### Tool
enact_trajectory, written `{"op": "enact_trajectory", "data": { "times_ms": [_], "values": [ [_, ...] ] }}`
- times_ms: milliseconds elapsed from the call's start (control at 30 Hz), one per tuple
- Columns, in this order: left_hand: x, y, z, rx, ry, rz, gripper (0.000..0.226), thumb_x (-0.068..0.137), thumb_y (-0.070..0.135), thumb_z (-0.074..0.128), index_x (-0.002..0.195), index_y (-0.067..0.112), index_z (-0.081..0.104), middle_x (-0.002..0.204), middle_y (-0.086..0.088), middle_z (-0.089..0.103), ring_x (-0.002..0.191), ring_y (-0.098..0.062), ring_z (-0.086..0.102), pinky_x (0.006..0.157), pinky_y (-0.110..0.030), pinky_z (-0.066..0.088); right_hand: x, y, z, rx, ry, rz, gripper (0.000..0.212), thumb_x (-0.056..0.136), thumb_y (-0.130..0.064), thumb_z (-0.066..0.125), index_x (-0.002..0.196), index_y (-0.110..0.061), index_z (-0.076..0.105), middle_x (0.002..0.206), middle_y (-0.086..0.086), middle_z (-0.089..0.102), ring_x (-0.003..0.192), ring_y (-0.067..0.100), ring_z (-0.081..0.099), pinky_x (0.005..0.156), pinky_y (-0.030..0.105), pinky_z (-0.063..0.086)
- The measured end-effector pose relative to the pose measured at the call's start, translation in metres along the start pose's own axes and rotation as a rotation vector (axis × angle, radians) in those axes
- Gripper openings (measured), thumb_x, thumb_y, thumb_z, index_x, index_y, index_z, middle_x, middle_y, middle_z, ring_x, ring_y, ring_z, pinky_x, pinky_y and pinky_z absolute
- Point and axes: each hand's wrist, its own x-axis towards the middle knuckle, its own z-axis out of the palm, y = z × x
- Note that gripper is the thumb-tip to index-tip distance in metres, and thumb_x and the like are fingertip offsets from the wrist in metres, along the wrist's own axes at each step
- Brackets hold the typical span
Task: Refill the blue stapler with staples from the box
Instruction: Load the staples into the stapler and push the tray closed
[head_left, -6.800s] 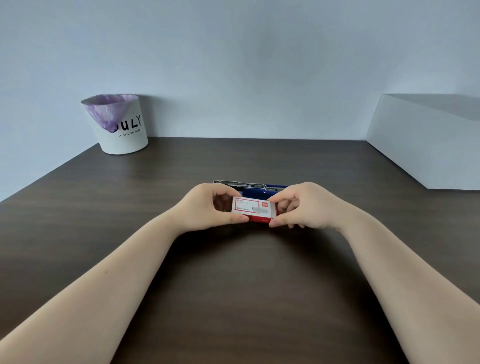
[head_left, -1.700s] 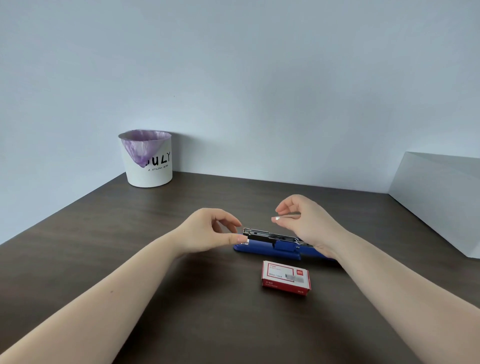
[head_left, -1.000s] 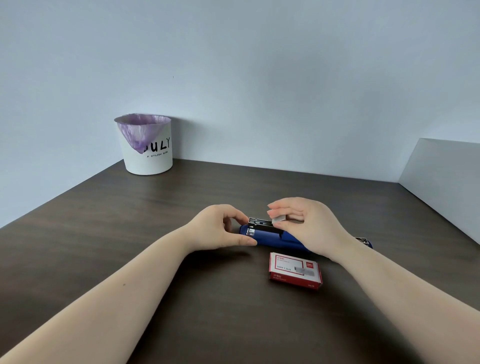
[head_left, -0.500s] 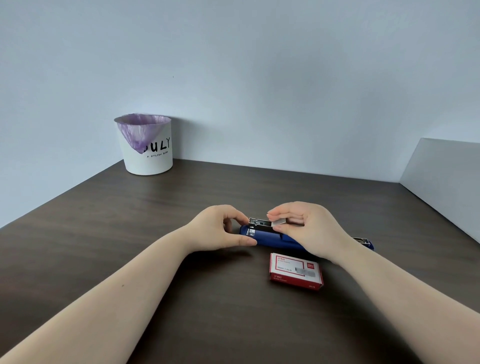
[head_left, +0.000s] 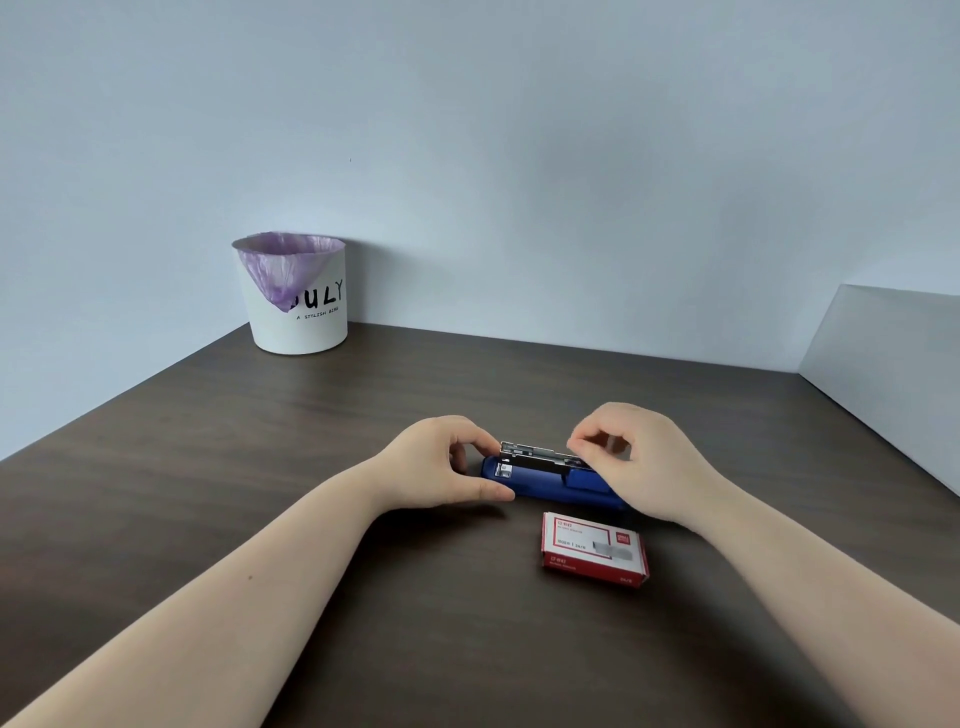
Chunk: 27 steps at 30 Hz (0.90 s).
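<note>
- Nearest to me is the red staple box (head_left: 595, 548). It lies flat on the dark table (head_left: 260, 467), a bit right of the middle, with its flaps shut.
- Just behind it is the blue stapler (head_left: 550, 480), lying sideways, with its metal staple track (head_left: 540, 454) bare on top.
- My left hand (head_left: 441, 462) grips the stapler's left end and holds it steady.
- My right hand (head_left: 639, 462) is over the track with its fingertips pinched together (I cannot tell if staples are between them).
- I think I am on the loading step. Next I would seat the strip flat in the track, then close the top.
- Far off, at the back left corner, stands a white bin (head_left: 296, 296).
</note>
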Motion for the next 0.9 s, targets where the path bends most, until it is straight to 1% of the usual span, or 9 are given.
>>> {"op": "enact_trajectory", "data": {
  "times_ms": [67,167,333,467,567,633,700,767,900],
  "values": [
    [0.001,0.001,0.0,-0.002,-0.003,0.001,0.038,0.062,0.041,0.083,0.094,0.031,0.067,0.092,0.0,0.065,0.069,-0.008,0.053,0.074,-0.025,0.048,-0.003,0.003,0.001,-0.076,-0.048,-0.035,0.013,0.087,-0.014,0.058,0.083,-0.014,0.07,0.083,-0.004,0.064,0.076,0.006,0.054,0.067,0.01,0.038],
    [0.0,0.001,0.0,0.004,-0.011,0.002,0.036,0.061,0.042,0.083,0.092,0.034,0.065,0.094,-0.001,0.066,0.07,-0.009,0.054,0.076,-0.028,0.05,-0.004,0.002,0.006,-0.141,-0.117,-0.114,0.019,0.088,-0.01,0.053,0.081,-0.009,0.07,0.085,0.006,0.064,0.082,0.018,0.056,0.075,0.026,0.043],
    [-0.001,0.002,0.001,0.03,-0.002,0.0,0.036,0.062,0.041,0.083,0.092,0.033,0.065,0.093,0.002,0.065,0.073,-0.014,0.058,0.076,-0.029,0.05,0.003,-0.008,0.014,-0.169,-0.152,-0.152,0.025,0.091,-0.012,0.047,0.082,-0.005,0.068,0.083,0.01,0.061,0.083,0.02,0.052,0.078,0.033,0.043],
    [0.0,0.002,0.002,0.027,-0.001,0.001,0.035,0.063,0.039,0.083,0.093,0.033,0.065,0.093,0.002,0.065,0.073,-0.014,0.057,0.077,-0.03,0.05,0.008,-0.013,0.019,-0.159,-0.159,-0.144,0.025,0.091,-0.011,0.046,0.08,-0.004,0.068,0.082,0.01,0.06,0.081,0.02,0.052,0.076,0.034,0.044],
    [0.001,0.001,0.003,0.036,0.011,0.004,0.034,0.065,0.036,0.082,0.095,0.029,0.067,0.095,0.0,0.066,0.076,-0.018,0.058,0.078,-0.032,0.05,0.008,-0.013,0.018,-0.14,-0.17,-0.136,0.025,0.091,-0.011,0.046,0.082,-0.005,0.069,0.084,0.01,0.061,0.083,0.02,0.053,0.078,0.034,0.044],
    [0.001,0.001,0.003,0.031,0.018,0.007,0.03,0.067,0.035,0.081,0.093,0.031,0.066,0.094,-0.001,0.066,0.074,-0.017,0.057,0.079,-0.034,0.051,0.006,-0.013,0.016,-0.127,-0.169,-0.13,0.024,0.091,-0.014,0.049,0.086,-0.007,0.072,0.086,0.009,0.064,0.086,0.019,0.055,0.079,0.031,0.043],
    [0.0,0.003,0.004,0.034,0.016,0.01,0.026,0.068,0.035,0.08,0.086,0.039,0.062,0.092,0.0,0.066,0.072,-0.013,0.055,0.078,-0.034,0.05,0.001,-0.014,0.011,-0.103,-0.145,-0.101,0.02,0.09,-0.018,0.054,0.091,-0.012,0.073,0.089,0.006,0.066,0.086,0.017,0.056,0.077,0.024,0.041],
    [0.0,0.003,0.005,0.048,0.019,0.006,0.027,0.068,0.036,0.08,0.083,0.043,0.059,0.092,0.003,0.066,0.074,-0.015,0.057,0.078,-0.032,0.05,-0.003,-0.014,0.005,-0.093,-0.128,-0.061,0.017,0.088,-0.02,0.058,0.094,-0.015,0.073,0.09,0.003,0.067,0.085,0.014,0.057,0.076,0.021,0.041],
    [-0.001,0.004,0.004,0.09,0.027,-0.001,0.026,0.069,0.035,0.079,0.087,0.037,0.061,0.093,0.008,0.064,0.078,-0.019,0.058,0.076,-0.027,0.048,-0.007,-0.013,-0.001,-0.095,-0.14,-0.026,0.016,0.086,-0.021,0.061,0.094,-0.015,0.073,0.089,0.002,0.065,0.083,0.015,0.055,0.078,0.026,0.044]
  ]
}}
